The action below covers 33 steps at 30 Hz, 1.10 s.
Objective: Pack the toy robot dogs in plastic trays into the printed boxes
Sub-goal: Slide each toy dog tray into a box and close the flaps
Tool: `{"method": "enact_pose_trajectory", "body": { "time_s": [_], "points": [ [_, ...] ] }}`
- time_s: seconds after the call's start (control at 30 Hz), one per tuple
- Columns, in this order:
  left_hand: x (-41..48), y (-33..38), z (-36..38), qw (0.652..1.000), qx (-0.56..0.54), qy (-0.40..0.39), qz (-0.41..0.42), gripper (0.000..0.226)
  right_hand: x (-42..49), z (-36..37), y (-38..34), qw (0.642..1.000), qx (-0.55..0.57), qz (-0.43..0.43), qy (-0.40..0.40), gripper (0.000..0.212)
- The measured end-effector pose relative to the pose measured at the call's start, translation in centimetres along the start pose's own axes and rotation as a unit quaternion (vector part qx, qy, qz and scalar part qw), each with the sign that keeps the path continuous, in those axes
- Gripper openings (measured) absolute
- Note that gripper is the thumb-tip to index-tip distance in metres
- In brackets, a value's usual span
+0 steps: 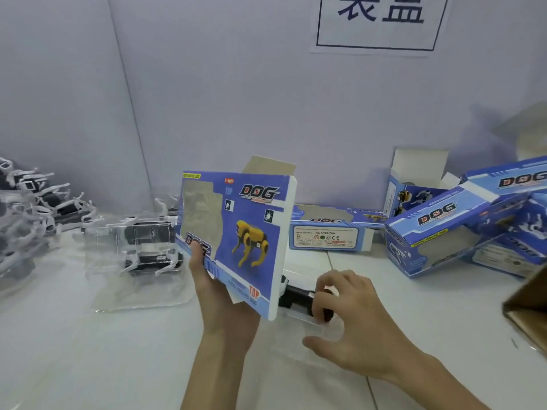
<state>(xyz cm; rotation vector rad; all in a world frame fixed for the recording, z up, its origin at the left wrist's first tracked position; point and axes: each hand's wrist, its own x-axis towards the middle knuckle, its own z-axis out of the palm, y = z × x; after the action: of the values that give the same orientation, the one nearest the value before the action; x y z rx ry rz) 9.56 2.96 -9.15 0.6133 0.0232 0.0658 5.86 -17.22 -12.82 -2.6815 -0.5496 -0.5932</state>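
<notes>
Crowding the counter's [118, 350] left edge lay a heap of toy dogs [29, 202], with a clear tray [100, 261] holding two more just beside it. Bare counter stretched open in front of both. Near the middle, the left hand [219, 294] held a printed box [236, 232] upright, its thumb pinching the face near the lower left edge. Just past the box's white right edge, the right hand [352, 315] had its fingers [324, 294] curled over a black toy dog [299, 295] lying in its plastic tray [299, 316] on the counter, with the thumb spread wide. Further right, built boxes [429, 232] were piled near the wall, and a brown carton [529, 306] cut in at the right edge.
</notes>
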Motion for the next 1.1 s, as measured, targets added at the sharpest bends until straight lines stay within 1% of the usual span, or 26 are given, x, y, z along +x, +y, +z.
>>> {"method": "enact_pose_trajectory", "body": {
  "time_s": [0.03, 0.07, 0.13, 0.17, 0.33, 0.43, 0.47, 0.5, 0.53, 0.6, 0.63, 0.7, 0.73, 0.77, 0.83, 0.93, 1.0, 1.1],
  "points": [
    [0.0, -0.4, -0.1, 1.000, 0.008, 0.007, 0.015, 0.061, -0.9, -0.3, 0.8, 1.000, 0.019, 0.016, -0.012, 0.040],
    [0.0, -0.7, 0.0, 1.000, 0.011, 0.003, -0.006, 0.059, -1.6, -0.6, 1.4, 0.998, 0.045, 0.040, -0.028, 0.046],
    [-0.3, -1.0, 0.1, 0.996, -0.029, -0.030, -0.078, 0.051, -2.0, -1.5, 2.2, 0.986, 0.109, 0.106, -0.068, 0.054],
    [-0.3, -1.2, -0.1, 0.994, -0.050, -0.034, -0.091, 0.049, -2.0, -1.7, 2.5, 0.982, 0.122, 0.126, -0.073, 0.056],
    [0.4, -1.7, -0.6, 0.994, -0.062, -0.031, -0.082, 0.052, -2.3, -1.7, 3.5, 0.984, 0.100, 0.143, -0.017, 0.053],
    [0.8, -1.9, -0.7, 0.994, -0.067, -0.026, -0.081, 0.056, -2.6, -2.2, 3.8, 0.982, 0.098, 0.158, -0.012, 0.066],
    [0.8, -2.1, -0.7, 0.994, -0.068, -0.026, -0.079, 0.055, -2.6, -2.4, 4.0, 0.981, 0.096, 0.166, -0.012, 0.067],
    [0.9, -2.2, -0.7, 0.994, -0.071, -0.028, -0.078, 0.055, -2.7, -2.6, 4.2, 0.981, 0.092, 0.171, -0.008, 0.063],
    [1.0, -2.3, -0.8, 0.994, -0.069, -0.028, -0.078, 0.054, -2.7, -2.7, 4.3, 0.981, 0.089, 0.172, 0.007, 0.051],
    [1.1, -2.4, -0.9, 0.994, -0.067, -0.028, -0.079, 0.054, -2.6, -2.8, 4.6, 0.977, 0.084, 0.186, 0.066, 0.023],
    [1.2, -2.4, -0.9, 0.994, -0.064, -0.026, -0.081, 0.053, -2.5, -3.0, 4.7, 0.970, 0.089, 0.202, 0.102, 0.023],
    [1.3, -2.5, -1.0, 0.995, -0.058, -0.023, -0.079, 0.052, -2.3, -3.6, 5.1, 0.946, 0.109, 0.241, 0.186, 0.034],
    [1.4, -2.6, -1.0, 0.995, -0.053, -0.023, -0.079, 0.053, -2.2, -4.1, 5.2, 0.936, 0.111, 0.245, 0.227, 0.036],
    [1.3, -2.6, -1.0, 0.995, -0.049, -0.022, -0.081, 0.054, -2.3, -4.6, 5.2, 0.932, 0.101, 0.233, 0.259, 0.036],
    [1.3, -2.7, -1.0, 0.995, -0.037, -0.017, -0.087, 0.055, -2.5, -5.3, 5.2, 0.931, 0.072, 0.178, 0.309, 0.033],
    [1.3, -3.0, -0.8, 0.995, -0.016, -0.016, -0.100, 0.059, -2.5, -5.9, 4.6, 0.927, 0.072, 0.102, 0.353, 0.035],
    [1.2, -3.3, -0.7, 0.995, -0.003, -0.020, -0.101, 0.059, -2.4, -5.9, 4.0, 0.930, 0.066, 0.054, 0.357, 0.035],
    [1.1, -3.8, -0.7, 0.994, 0.030, -0.029, -0.098, 0.055, -2.3, -5.3, 3.2, 0.943, 0.070, -0.008, 0.324, 0.032]
  ]
}}
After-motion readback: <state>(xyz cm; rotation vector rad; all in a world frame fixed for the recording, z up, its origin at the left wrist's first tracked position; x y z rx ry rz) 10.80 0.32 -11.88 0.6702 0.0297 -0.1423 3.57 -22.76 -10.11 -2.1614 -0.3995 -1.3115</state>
